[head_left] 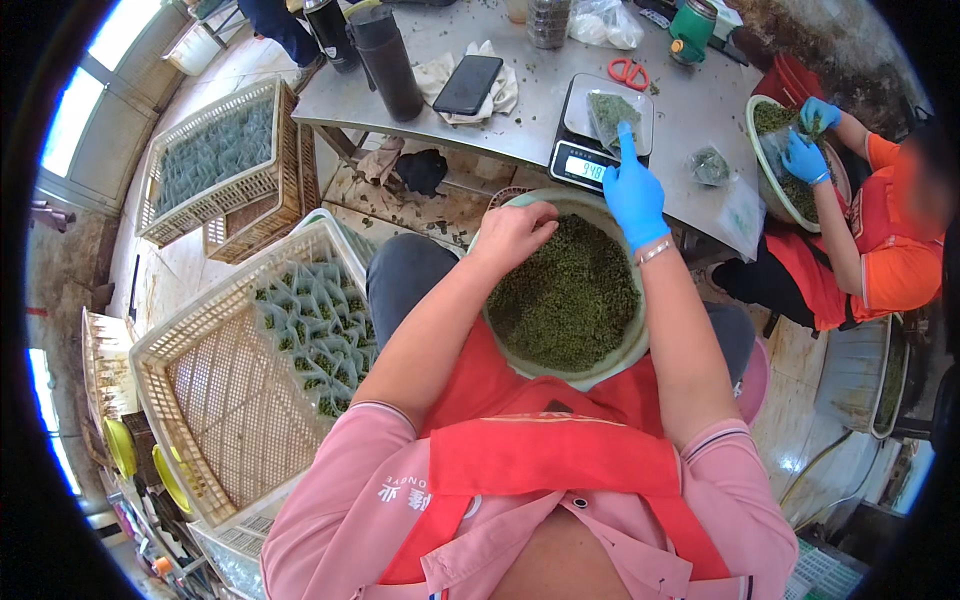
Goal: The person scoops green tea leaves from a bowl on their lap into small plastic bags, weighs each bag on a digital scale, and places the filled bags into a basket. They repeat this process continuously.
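Note:
A wide pale bowl (pixel 647 345) of small green grains (pixel 565 300) sits between my knees. My bare left hand (pixel 515 235) is at the bowl's upper left rim, its fingers curled together; whether anything is in them is hidden. My right hand (pixel 634 200), in a blue glove, reaches past the bowl with its index finger stretched out. Its fingertip meets the lower edge of a clear bag of green grains (pixel 606 112). The bag lies on the pan of a digital scale (pixel 640 108) with a lit display. The right hand grips nothing that I can see.
A cream crate (pixel 215 400) at my left holds several filled bags; another crate (pixel 150 205) stands behind it. On the metal table (pixel 540 75) are a phone (pixel 468 84), red scissors (pixel 628 73), flasks and a small bag (pixel 709 166). A blue-gloved co-worker (pixel 890 230) works at another basin.

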A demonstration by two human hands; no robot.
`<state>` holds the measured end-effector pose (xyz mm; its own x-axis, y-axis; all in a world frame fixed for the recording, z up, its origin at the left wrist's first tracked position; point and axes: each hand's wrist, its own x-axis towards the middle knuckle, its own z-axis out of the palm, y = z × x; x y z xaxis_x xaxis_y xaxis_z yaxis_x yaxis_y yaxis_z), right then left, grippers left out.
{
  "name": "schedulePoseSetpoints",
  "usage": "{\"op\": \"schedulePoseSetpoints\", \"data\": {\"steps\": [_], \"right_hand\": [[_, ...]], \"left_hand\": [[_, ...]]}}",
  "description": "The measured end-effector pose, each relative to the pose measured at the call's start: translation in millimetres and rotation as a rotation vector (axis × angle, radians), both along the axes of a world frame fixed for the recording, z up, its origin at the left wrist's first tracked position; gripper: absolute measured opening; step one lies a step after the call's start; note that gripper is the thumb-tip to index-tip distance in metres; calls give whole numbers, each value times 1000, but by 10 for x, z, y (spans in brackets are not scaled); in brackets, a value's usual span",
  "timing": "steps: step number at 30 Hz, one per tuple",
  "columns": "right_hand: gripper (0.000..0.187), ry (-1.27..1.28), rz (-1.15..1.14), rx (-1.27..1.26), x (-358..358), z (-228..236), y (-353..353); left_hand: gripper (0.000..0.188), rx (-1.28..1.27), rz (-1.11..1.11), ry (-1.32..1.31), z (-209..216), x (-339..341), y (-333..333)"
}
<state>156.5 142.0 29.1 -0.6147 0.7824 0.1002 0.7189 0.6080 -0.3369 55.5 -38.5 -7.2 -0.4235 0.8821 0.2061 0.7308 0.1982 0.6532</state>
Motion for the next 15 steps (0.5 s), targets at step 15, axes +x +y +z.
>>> {"op": "schedulePoseSetpoints", "data": {"steps": [15], "right_hand": [[17,207,-18,28,160,-149,80]], "left_hand": [[22,-6,-50,-17,-24,46,7]]}}
